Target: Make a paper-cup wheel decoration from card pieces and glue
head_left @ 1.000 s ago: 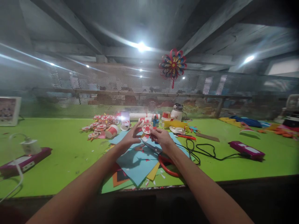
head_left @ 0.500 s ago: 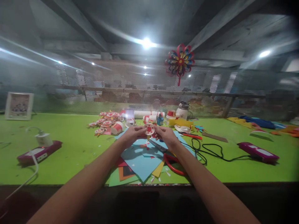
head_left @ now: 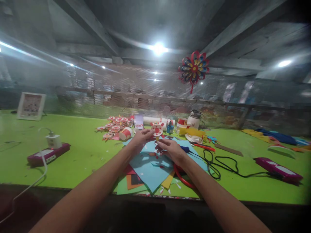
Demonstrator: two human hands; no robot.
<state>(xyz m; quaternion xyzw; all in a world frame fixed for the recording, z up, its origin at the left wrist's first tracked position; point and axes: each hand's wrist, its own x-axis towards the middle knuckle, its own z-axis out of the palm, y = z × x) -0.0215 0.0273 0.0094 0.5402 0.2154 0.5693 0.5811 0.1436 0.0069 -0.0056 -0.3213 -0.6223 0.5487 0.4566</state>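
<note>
My left hand [head_left: 142, 139] pinches the left edge of a round paper turtle [head_left: 157, 129], a white disc with a red pattern. Red pieces stick out at its top and a yellow strip hangs at its bottom. Just under that strip is my right hand [head_left: 171, 150], fingers curved and a little apart; whether a fingertip touches the strip is hard to tell. Beneath both hands lie light blue paper sheets [head_left: 145, 174] with small red and white scraps. Red-handled scissors [head_left: 184, 180] are partly hidden under my right forearm.
Several similar paper turtles [head_left: 116, 125] are piled behind on the left, beside a paper cup [head_left: 126, 133]. A blue glue bottle [head_left: 170, 128] and a white flask [head_left: 194, 119] stand at the back. Purple power strips [head_left: 278, 170] sit at both sides, with a black cord [head_left: 225, 161] on the right.
My right hand has left the disc's right edge and moved down below it. The turtle now shows red pieces at its top. The view has shifted slightly left.
</note>
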